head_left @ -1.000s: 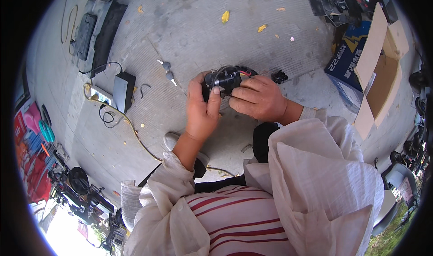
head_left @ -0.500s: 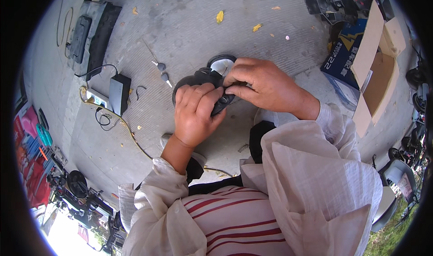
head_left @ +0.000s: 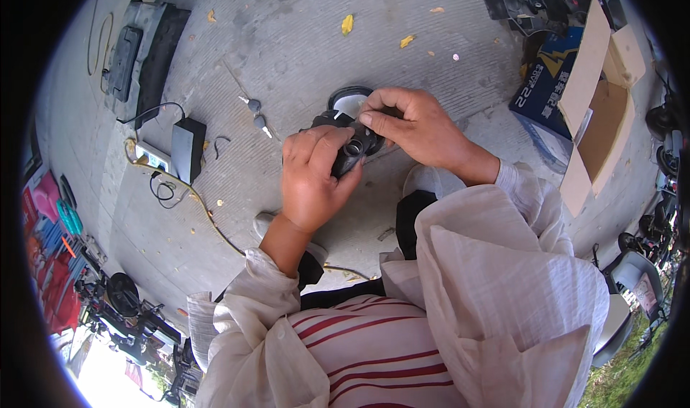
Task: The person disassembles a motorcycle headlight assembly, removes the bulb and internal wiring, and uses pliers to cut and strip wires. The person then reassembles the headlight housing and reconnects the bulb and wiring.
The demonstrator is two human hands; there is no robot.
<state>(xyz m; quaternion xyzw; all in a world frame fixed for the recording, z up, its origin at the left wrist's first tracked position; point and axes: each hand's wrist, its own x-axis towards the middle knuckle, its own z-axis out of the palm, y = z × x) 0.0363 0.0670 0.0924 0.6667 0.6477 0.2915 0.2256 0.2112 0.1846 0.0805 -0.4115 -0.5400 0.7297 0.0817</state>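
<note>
My left hand (head_left: 314,174) is wrapped round a black plastic part (head_left: 372,140) with a round, hollow socket facing up and to the right. Beyond it shows a black-rimmed round piece (head_left: 350,100) with a pale, shiny face; whether it is joined to the part I cannot tell. My right hand (head_left: 413,126) is closed in a pinch at the part's upper right side, thumb against bent forefinger. What those fingertips hold is hidden. Two black-headed keys (head_left: 255,113) lie on the ground to the left of the part.
A black power adapter (head_left: 188,149) stands by a white power strip (head_left: 154,156) with a yellowish cable. Far left lies a large black plastic case (head_left: 147,59). An opened cardboard box (head_left: 602,131) sits right. Yellow leaves (head_left: 348,25) dot the concrete. My shoe (head_left: 424,180) is below my hands.
The black part has turned in my left hand, so its round socket shows more plainly. My right fingers have drawn slightly up and away from the left thumb.
</note>
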